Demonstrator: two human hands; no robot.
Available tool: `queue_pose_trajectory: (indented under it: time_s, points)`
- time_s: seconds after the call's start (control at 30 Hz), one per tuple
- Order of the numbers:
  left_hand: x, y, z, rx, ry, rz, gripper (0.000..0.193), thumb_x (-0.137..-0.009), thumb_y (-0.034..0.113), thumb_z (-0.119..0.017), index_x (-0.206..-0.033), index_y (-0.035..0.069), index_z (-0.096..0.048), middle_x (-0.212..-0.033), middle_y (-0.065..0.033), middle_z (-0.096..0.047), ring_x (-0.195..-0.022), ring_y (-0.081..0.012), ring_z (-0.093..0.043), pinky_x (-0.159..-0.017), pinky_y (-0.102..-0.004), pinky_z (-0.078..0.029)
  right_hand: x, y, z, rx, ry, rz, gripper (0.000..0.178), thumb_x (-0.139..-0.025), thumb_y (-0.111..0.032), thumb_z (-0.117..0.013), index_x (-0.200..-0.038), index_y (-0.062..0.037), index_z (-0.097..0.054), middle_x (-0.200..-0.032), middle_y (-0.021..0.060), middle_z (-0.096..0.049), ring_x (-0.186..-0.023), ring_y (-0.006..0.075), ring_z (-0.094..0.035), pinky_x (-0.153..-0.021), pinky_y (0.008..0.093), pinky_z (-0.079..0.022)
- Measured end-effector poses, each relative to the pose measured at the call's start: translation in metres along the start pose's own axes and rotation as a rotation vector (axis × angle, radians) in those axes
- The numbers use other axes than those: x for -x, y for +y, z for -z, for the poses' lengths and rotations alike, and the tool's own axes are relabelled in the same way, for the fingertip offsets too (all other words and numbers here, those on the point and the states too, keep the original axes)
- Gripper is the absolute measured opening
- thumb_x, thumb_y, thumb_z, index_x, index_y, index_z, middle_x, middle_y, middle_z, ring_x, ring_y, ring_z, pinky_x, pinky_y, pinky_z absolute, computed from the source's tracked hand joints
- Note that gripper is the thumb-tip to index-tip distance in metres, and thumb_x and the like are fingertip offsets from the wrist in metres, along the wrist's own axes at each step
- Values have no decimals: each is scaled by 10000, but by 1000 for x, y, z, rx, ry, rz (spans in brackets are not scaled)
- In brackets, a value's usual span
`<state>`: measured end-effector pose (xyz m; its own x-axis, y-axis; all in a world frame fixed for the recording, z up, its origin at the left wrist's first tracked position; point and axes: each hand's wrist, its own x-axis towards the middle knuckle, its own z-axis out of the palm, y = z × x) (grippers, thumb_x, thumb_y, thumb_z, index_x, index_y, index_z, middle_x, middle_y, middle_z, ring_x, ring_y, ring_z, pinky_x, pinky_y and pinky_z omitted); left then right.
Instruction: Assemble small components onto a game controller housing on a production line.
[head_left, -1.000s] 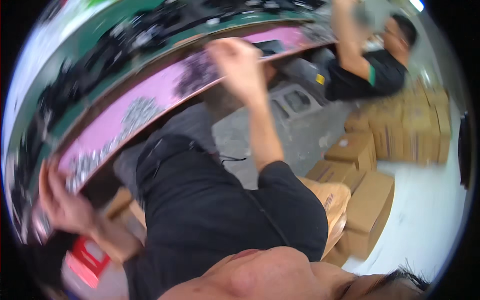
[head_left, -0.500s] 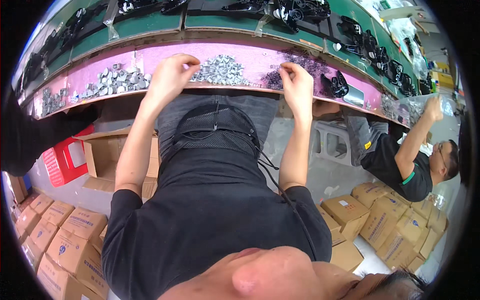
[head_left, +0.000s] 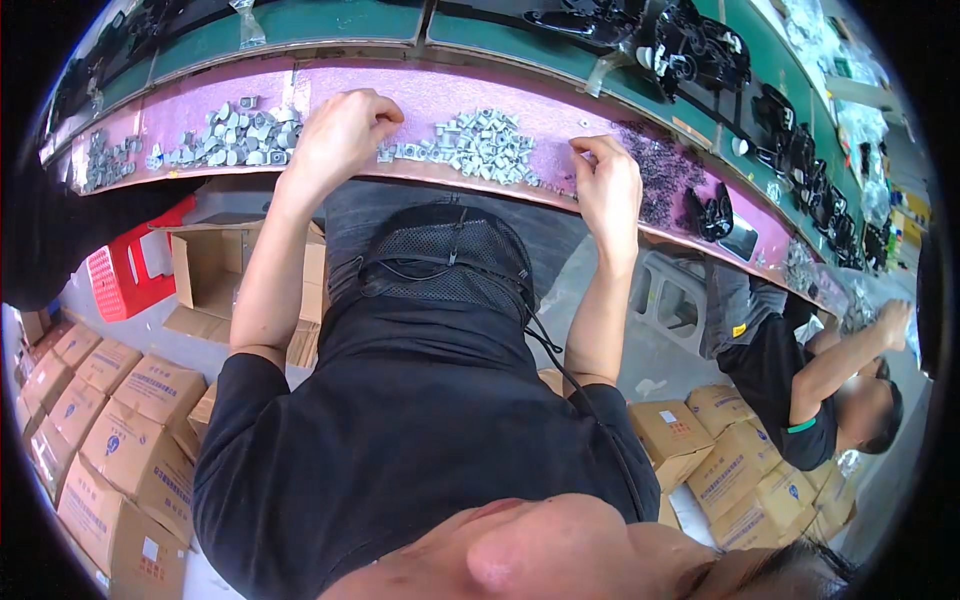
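My left hand [head_left: 345, 133] hovers over the pink work surface, between two piles of small grey parts. Its fingers are curled with thumb and forefinger close together; anything held there is too small to make out. To its right lies a pile of light grey box-shaped parts [head_left: 490, 146], and to its left a pile of grey rounded caps [head_left: 240, 138]. My right hand [head_left: 610, 190] is at the near edge, beside a scatter of tiny dark parts [head_left: 665, 175]. Thumb and fingers are pinched there, and what they hold, if anything, is hidden.
A green conveyor [head_left: 330, 30] with black moulded assemblies [head_left: 690, 50] runs beyond the pink bench. A black part [head_left: 710, 212] and a phone-like slab [head_left: 738, 238] lie at right. A co-worker [head_left: 800, 380] sits further right. Cartons [head_left: 130, 440] and a red stool [head_left: 125, 275] stand below.
The view has turned, so the bench and piles appear shifted right. My left hand is now farther from the light grey pile. My right hand stays near the dark parts, fingers still pinched.
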<state>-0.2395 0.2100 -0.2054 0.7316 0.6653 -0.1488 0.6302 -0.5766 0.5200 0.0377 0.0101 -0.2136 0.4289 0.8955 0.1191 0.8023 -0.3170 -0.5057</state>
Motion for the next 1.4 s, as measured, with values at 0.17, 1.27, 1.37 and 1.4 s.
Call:
queue_pose_trajectory:
  time_s: [0.17,1.27,1.37,1.4]
  points:
    - [1,5,-7,122,-102,-35,209,-880,131,-732,-1038,2,-780,-1021,-164,-763,-932,-344,-738,-860,-413,-565,-9,12,7,24,55,-70,133,-913,-80,-711,-1014,-13,-764,-998,159,-743,-965,366,-710,-858,437,-548]
    - [-3,18,-22,609,46,-9,198,-980,124,-717,-1154,30,-735,-982,-95,-724,-768,-166,-634,-719,-327,-527,-29,27,-17,-16,332,118,187,-842,-61,-800,-1019,-29,-749,-1045,123,-715,-839,322,-711,-749,405,-564]
    - [-5,22,-24,663,-24,55,177,-988,82,-703,-1156,28,-718,-960,-39,-705,-807,-98,-620,-719,-280,-516,-27,32,-32,-555,172,-275,167,-913,-37,-769,-1066,25,-743,-949,117,-773,-731,124,-673,-687,274,-537]
    - [-5,24,-23,643,-29,49,163,-995,47,-691,-1154,15,-704,-965,6,-693,-845,-60,-613,-735,-247,-511,-27,32,-34,-673,158,-316,188,-946,-25,-745,-1115,56,-732,-935,105,-779,-752,78,-654,-679,244,-523]
